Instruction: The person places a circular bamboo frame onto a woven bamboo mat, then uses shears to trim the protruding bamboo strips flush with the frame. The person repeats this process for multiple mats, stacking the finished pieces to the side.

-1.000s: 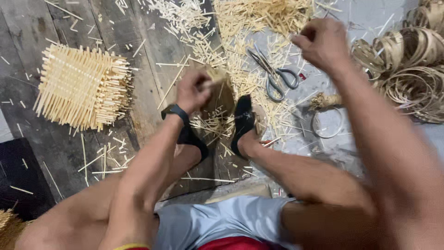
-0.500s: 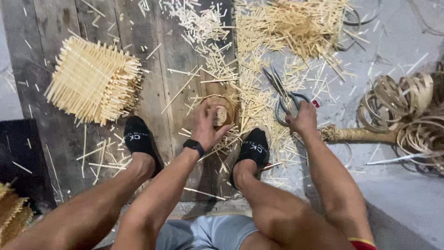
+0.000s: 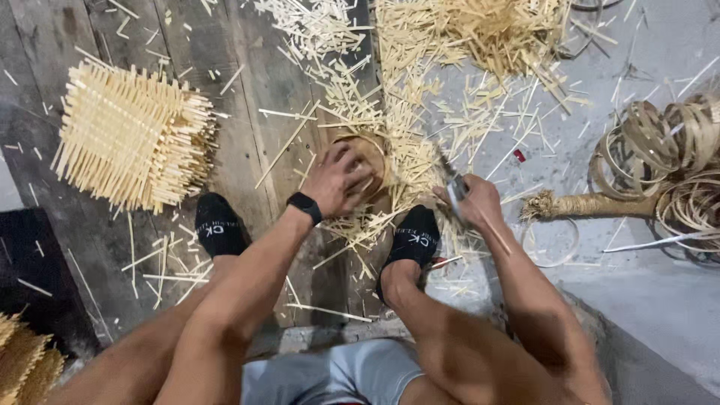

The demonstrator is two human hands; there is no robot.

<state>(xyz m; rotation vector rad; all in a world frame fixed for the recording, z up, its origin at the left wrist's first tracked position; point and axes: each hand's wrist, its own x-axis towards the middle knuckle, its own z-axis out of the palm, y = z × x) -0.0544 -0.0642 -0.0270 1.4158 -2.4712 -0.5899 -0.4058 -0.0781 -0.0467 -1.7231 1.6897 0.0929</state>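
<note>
Soft, even light falls from above and lies brightest on the pale concrete floor (image 3: 660,45) toward two o'clock, the dark planks (image 3: 247,150) toward ten o'clock stay dim, shadows are faint, the right hand (image 3: 472,204) is motion-blurred, and the edges bow with wide-angle distortion.

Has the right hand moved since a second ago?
Yes. The right hand dropped from above the coiled bamboo strips to beside the right black sock, gripping metal scissors.

A square stack of sticks (image 3: 131,142) lies on the plank floor (image 3: 247,142), upper left. Loose cut sticks (image 3: 420,82) litter the top centre. Coiled strips (image 3: 667,161) sit at right, beside a wrapped handle (image 3: 592,204). Black socks (image 3: 217,225) cover both feet.
</note>
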